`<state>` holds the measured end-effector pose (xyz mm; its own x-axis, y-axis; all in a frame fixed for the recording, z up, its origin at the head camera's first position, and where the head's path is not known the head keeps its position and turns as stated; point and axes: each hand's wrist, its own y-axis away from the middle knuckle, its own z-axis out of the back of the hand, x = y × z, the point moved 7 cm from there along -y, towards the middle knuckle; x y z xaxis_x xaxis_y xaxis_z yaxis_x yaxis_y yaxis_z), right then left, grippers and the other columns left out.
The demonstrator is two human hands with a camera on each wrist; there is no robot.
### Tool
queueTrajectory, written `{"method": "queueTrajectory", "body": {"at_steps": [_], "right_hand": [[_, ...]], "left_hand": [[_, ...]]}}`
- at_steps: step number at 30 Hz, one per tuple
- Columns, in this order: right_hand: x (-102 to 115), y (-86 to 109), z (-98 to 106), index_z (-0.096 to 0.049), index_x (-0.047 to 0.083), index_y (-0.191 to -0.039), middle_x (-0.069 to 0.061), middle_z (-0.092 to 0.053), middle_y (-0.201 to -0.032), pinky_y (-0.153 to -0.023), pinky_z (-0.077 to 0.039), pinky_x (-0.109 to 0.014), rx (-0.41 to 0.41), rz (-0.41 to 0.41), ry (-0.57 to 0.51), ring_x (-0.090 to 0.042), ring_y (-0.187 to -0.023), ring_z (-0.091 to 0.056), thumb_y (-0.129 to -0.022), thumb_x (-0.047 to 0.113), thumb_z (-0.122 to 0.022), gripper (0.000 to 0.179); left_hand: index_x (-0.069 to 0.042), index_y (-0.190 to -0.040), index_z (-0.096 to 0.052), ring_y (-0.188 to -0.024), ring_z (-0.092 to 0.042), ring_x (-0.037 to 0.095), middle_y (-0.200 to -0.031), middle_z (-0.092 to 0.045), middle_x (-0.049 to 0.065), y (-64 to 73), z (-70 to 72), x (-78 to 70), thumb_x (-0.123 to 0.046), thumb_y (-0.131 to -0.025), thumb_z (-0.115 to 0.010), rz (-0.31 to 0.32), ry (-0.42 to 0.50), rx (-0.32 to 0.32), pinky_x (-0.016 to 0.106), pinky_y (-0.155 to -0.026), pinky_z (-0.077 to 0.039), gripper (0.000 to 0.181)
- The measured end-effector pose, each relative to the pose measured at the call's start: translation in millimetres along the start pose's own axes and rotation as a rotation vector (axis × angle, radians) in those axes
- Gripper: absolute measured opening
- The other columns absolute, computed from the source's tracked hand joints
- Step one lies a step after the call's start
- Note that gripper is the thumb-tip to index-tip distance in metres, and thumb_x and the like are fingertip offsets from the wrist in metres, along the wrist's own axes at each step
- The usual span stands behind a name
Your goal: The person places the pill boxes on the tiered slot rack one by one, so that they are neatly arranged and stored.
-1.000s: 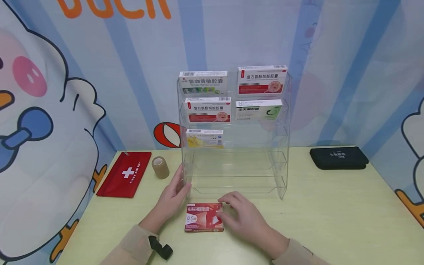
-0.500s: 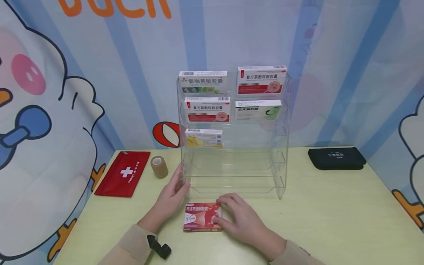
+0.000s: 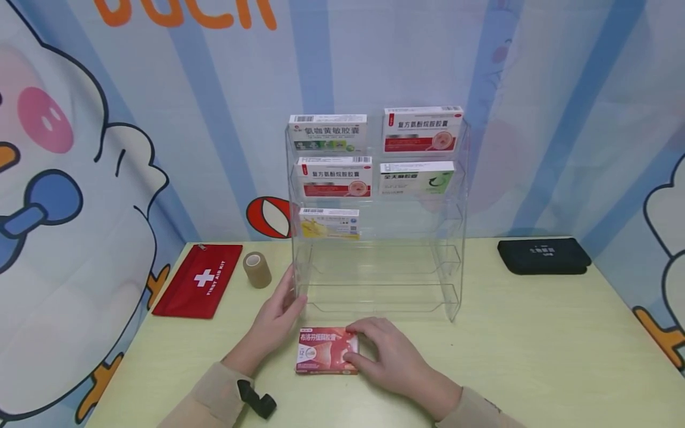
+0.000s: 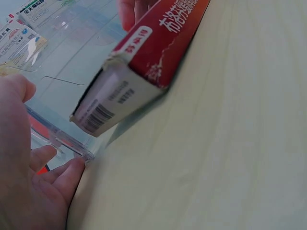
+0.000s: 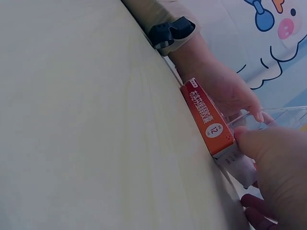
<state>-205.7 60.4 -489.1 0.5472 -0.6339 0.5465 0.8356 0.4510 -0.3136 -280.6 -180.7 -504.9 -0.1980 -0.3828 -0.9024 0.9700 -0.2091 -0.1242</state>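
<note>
A red medicine box is on the table just in front of a clear acrylic tiered rack. My right hand pinches the box's right end, thumb at the near side and fingers at the far edge. In the right wrist view, the thumb presses near the box's corner. My left hand grips the lower left side of the rack, its thumb in front and other fingers partly hidden behind the panel. The left wrist view shows the box's white barcode end close to that hand.
Upper tiers of the rack hold several medicine boxes, including a yellow-and-white one. To the left lie a red first aid pouch and a tan bandage roll. A black case lies at the back right.
My right hand has closed in on the red medicine box, thumb and fingers shifting slightly left onto its right end. The left hand stays on the rack.
</note>
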Motion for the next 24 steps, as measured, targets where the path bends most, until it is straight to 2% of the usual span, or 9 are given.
{"method": "queueTrajectory", "body": {"at_steps": [10, 18, 24], "right_hand": [[3, -1.1, 4, -0.073, 0.018, -0.136, 0.006, -0.073, -0.134, -0.109, -0.064, -0.04, -0.037, 0.039, -0.092, -0.014, -0.122, -0.073, -0.093, 0.034, -0.09, 0.049], [5, -2.7, 14, -0.078, 0.014, -0.124, 0.005, -0.077, -0.119, -0.092, -0.068, -0.027, -0.113, 0.121, -0.127, -0.006, -0.101, -0.075, -0.091, 0.025, -0.091, 0.037], [6, -5.6, 26, -0.08, 0.014, -0.115, 0.004, -0.079, -0.112, -0.086, -0.068, -0.023, -0.141, 0.169, -0.167, -0.006, -0.095, -0.075, -0.09, 0.016, -0.092, 0.028]], "left_hand": [[-0.036, -0.179, -0.013, -0.161, -0.045, 0.041, -0.18, -0.036, 0.014, 0.4, 0.3, -2.9, -0.022, -0.114, -0.06, -0.017, 0.0, 0.004, 0.058, -0.128, -0.043, 0.081], [-0.032, -0.179, -0.013, -0.16, -0.045, 0.044, -0.179, -0.035, 0.018, 1.1, 0.2, -1.3, -0.023, -0.115, -0.059, -0.03, -0.014, -0.001, 0.06, -0.128, -0.042, 0.079], [-0.036, -0.178, -0.015, -0.159, -0.047, 0.043, -0.179, -0.038, 0.017, -0.3, 0.5, 0.8, -0.023, -0.114, -0.061, -0.022, 0.004, 0.001, 0.059, -0.128, -0.043, 0.08]]}}
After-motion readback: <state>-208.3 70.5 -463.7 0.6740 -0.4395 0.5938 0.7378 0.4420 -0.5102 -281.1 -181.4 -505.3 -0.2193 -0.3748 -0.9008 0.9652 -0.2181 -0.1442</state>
